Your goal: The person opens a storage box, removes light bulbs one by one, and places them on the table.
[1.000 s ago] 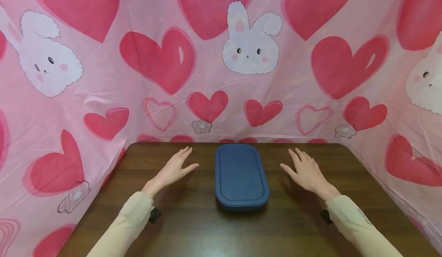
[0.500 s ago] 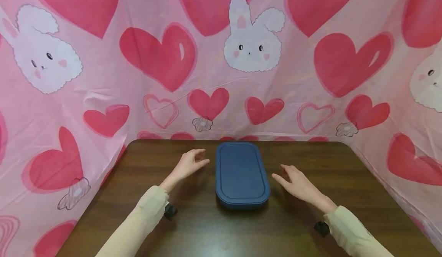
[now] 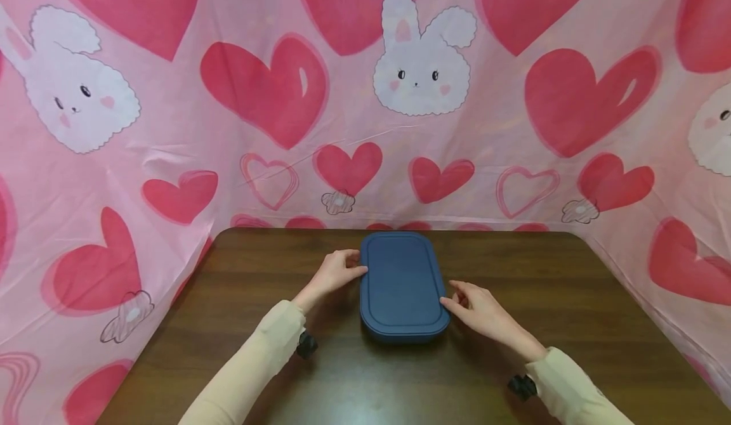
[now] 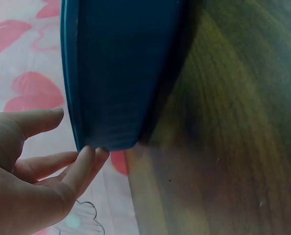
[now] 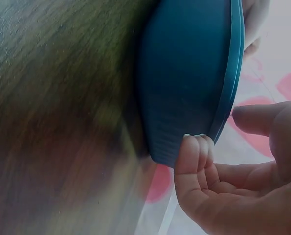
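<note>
A dark blue lidded box [image 3: 402, 279], rectangular with rounded corners, lies on the wooden table with its lid on. At its left long side is my left hand [image 3: 337, 271], fingers bent toward the wall. In the left wrist view that thumb [image 4: 42, 121] is just off the lid's edge, and the fingertips [image 4: 88, 152] are right at the box. My right hand [image 3: 476, 309] is on the right side near the front corner. Its curled fingertips [image 5: 196, 144] lie against the wall under the rim, and its thumb [image 5: 250, 119] meets the lid's edge.
The brown wooden table [image 3: 274, 247] extends around the box. Behind it and at both sides hangs a pink cloth [image 3: 354, 114] printed with hearts and rabbits. A dark device [image 3: 306, 345] shows at the left cuff and another black device [image 3: 522, 387] at the right.
Both hands have moved inward from either side to the box's edges, and their spread fingers have bent. The box has kept its place on the table.
</note>
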The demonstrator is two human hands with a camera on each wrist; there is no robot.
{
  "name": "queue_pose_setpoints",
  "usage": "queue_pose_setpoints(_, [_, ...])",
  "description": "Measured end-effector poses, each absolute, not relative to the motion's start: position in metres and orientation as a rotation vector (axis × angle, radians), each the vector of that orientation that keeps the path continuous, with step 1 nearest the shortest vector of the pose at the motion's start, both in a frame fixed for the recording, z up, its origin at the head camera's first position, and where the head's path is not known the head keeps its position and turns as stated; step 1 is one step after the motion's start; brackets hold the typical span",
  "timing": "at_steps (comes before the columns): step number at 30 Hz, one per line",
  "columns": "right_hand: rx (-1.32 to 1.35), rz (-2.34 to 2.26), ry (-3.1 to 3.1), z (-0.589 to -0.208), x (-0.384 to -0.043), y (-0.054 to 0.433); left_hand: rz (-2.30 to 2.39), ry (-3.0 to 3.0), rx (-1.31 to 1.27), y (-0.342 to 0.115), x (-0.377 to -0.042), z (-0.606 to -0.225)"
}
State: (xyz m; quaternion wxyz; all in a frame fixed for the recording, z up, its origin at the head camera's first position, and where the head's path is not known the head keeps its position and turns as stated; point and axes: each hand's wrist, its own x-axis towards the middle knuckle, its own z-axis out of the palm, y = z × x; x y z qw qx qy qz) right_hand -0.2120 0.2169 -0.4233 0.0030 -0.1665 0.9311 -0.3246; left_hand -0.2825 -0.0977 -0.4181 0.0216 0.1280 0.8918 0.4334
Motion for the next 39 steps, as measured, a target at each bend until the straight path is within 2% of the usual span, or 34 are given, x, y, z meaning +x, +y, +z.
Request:
queue_pose_setpoints(27, [-0.573, -1.059, 2.915, -0.418, -0.212, 0.213, 1.345, 2.772, 0.349, -0.092, -0.286, -0.421])
queue_pose_setpoints(39, [-0.581, -1.083, 2.912, -0.415, -0.211, 0.209, 1.364, 2.774, 0.327, -0.094, -0.282, -0.41])
